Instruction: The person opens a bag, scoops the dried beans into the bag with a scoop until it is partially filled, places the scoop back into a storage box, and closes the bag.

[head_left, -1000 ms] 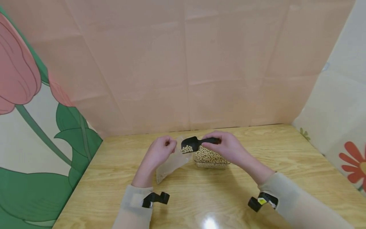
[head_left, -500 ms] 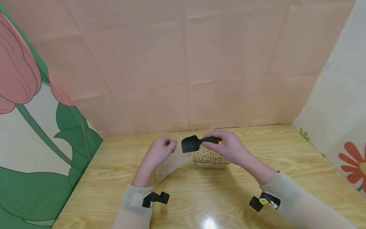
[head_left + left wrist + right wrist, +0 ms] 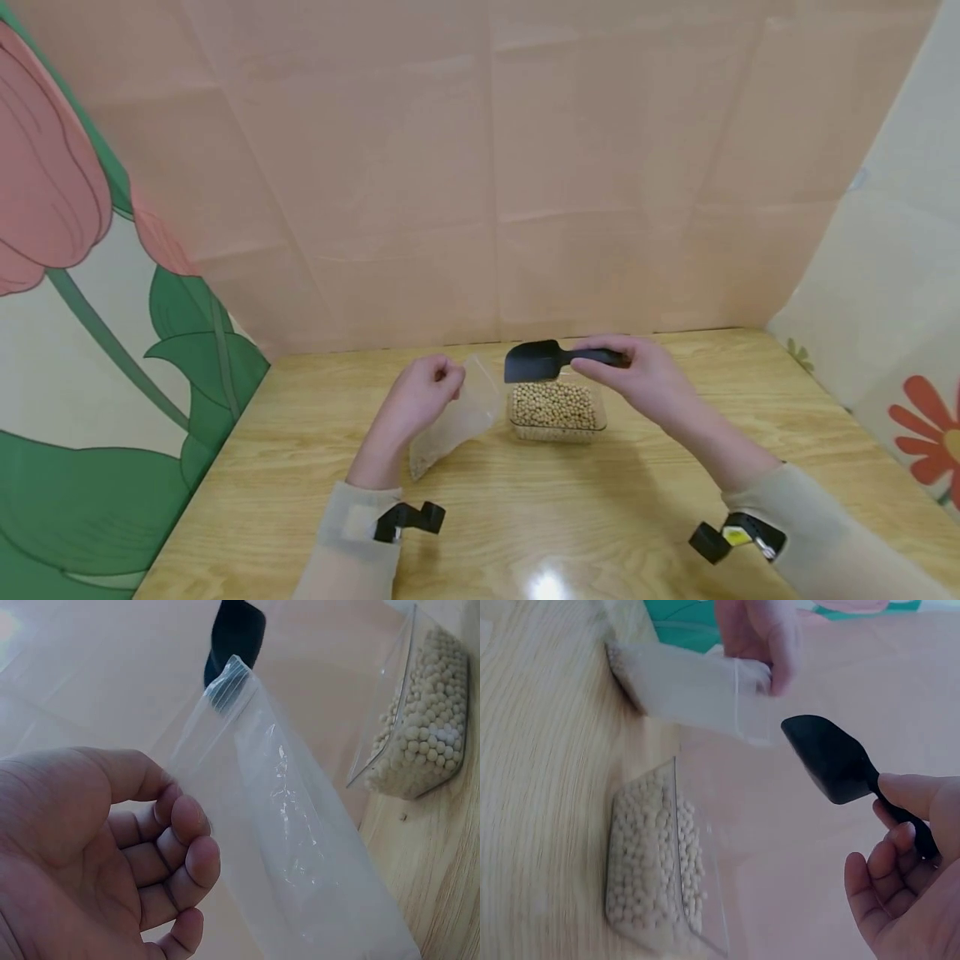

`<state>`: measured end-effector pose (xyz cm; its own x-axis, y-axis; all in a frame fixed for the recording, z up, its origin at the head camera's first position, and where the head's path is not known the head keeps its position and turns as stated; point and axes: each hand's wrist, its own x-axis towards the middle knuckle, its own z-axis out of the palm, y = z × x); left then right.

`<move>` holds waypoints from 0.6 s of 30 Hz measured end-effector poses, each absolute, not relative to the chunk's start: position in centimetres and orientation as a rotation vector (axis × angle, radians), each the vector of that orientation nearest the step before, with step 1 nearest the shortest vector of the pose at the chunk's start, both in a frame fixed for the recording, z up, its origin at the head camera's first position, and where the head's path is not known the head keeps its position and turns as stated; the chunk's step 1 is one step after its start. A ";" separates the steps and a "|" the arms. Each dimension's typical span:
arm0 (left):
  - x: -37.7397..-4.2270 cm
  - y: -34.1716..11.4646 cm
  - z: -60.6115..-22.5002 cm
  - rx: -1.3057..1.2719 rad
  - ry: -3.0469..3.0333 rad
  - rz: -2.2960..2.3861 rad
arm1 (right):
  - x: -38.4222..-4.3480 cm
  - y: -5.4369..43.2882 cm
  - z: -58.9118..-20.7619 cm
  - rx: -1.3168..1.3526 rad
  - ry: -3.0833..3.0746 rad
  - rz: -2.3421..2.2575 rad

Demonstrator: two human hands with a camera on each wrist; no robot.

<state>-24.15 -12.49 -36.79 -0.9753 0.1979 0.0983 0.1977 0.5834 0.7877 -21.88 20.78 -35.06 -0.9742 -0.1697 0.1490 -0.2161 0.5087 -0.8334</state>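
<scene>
My left hand (image 3: 426, 390) pinches the top edge of a clear zip bag (image 3: 457, 423) between thumb and fingers. The bag hangs down to the table, and some pale beans (image 3: 619, 664) show at its bottom in the right wrist view. In my right hand (image 3: 637, 375) is the handle of a black scoop (image 3: 534, 363), held above a clear plastic box (image 3: 558, 434) of round, pale beans (image 3: 553, 405). No beans show in the scoop. It is apart from the bag's mouth, to the right of it.
The box stands on a wood-grain table (image 3: 480, 517), right of the bag. A pinkish sheet (image 3: 480, 183) rises behind the table's back edge. Floral panels (image 3: 202, 358) stand at both sides. Each forearm carries a black wrist camera mount (image 3: 408, 520).
The scoop held beans one second ago; they are gone from it half a second ago. My right hand has since moved right with the scoop, over the box. My left hand stays put.
</scene>
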 end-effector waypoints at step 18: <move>-24.2 -12.5 -36.8 0.320 2.789 1.383 | -21.8 26.2 -36.8 0.271 -2.792 1.179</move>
